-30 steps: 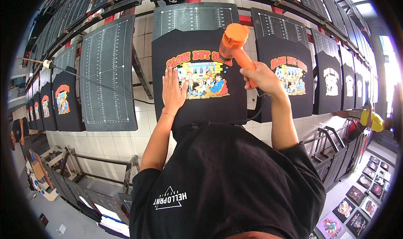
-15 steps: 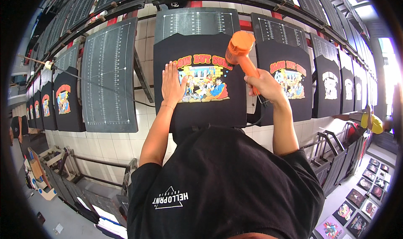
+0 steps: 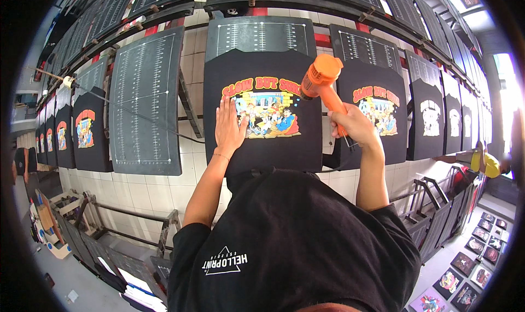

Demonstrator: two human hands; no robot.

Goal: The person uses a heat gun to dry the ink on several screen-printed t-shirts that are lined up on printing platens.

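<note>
A black T-shirt [image 3: 262, 159] lies over a dark printing board [image 3: 261, 35] in front of me, with a colourful cartoon print [image 3: 268, 112] on it. Flat on the shirt, fingers stretched, my left hand [image 3: 231, 127] covers the print's left edge. My right hand [image 3: 355, 125] grips the handle of an orange heat gun [image 3: 324, 74]. The gun is held above the right side of the shirt, its nozzle pointing down and left toward the print. Its cord hangs below my hand and is partly hidden.
To the right, another black shirt [image 3: 374, 131] with the same print lies on its board. A bare gridded board [image 3: 145, 104] stands on the left, crossed by a thin cable [image 3: 123, 105]. More printed shirts line both sides. Metal racks [image 3: 131, 219] stand behind me, and another person [image 3: 489, 163] is far right.
The heat gun and my right hand have shifted slightly right and down. My left hand has slid slightly down and right, showing more of the print's lettering. The whole view has tilted a little.
</note>
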